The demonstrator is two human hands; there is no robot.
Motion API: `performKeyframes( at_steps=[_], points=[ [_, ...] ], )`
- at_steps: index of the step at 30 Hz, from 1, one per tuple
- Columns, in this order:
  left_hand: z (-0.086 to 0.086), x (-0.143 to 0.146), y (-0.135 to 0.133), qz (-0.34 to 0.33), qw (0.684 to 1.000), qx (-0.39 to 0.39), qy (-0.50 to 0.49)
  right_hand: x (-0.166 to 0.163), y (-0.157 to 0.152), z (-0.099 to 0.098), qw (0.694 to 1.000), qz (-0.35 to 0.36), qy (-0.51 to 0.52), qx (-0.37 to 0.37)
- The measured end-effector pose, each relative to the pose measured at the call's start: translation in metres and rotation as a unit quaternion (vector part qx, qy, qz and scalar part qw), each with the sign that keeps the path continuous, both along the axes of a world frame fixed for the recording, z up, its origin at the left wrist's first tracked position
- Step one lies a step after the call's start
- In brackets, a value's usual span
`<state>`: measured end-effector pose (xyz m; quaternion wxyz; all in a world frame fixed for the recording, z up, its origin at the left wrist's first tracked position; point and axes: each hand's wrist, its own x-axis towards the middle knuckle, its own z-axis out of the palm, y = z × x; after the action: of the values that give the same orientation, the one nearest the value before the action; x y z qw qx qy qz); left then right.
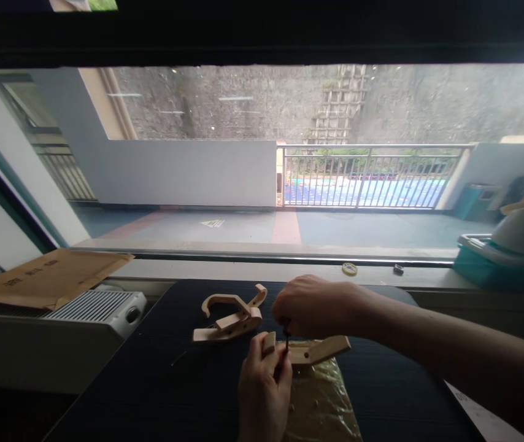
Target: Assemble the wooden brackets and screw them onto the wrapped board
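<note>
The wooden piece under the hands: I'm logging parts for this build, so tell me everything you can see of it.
The wooden piece looks like pale, unfinished wood. It is long and flat, with a small block at its left end and a tapered arm pointing right. It lies across the far edge of a clear plastic bag on the dark table. The left hand pinches the block end. The right hand holds a thin dark tool upright against it, hiding part of it.
</note>
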<state>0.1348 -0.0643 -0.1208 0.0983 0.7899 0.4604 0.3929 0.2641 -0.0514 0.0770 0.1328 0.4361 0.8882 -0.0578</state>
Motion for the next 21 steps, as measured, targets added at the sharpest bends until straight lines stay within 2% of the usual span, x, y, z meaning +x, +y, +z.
performKeyframes(
  at_steps=[3, 7, 9, 14, 18, 21],
  points=[
    [0.001, 0.001, -0.001, -0.004, 1.000, -0.014, -0.005, 0.002, 0.000, -0.008, 0.999, -0.007, 0.034, -0.002],
    [0.003, 0.001, -0.002, -0.006, 1.000, -0.017, -0.019, 0.009, 0.000, -0.014, 0.996, -0.051, 0.079, 0.009],
    [0.003, 0.000, -0.003, -0.005, 1.000, -0.016, -0.019, 0.008, -0.001, -0.012, 0.996, -0.059, 0.066, 0.014],
    [0.005, 0.002, -0.002, 0.001, 1.000, -0.010, -0.017, -0.006, -0.002, -0.002, 1.000, -0.024, -0.005, -0.006],
    [0.006, 0.003, -0.002, 0.007, 1.000, -0.015, -0.013, -0.016, -0.003, -0.008, 1.000, -0.001, -0.027, 0.006],
    [0.005, 0.002, -0.002, 0.000, 1.000, -0.028, -0.013, -0.016, -0.003, -0.013, 0.999, -0.034, -0.033, 0.019]
  ],
)
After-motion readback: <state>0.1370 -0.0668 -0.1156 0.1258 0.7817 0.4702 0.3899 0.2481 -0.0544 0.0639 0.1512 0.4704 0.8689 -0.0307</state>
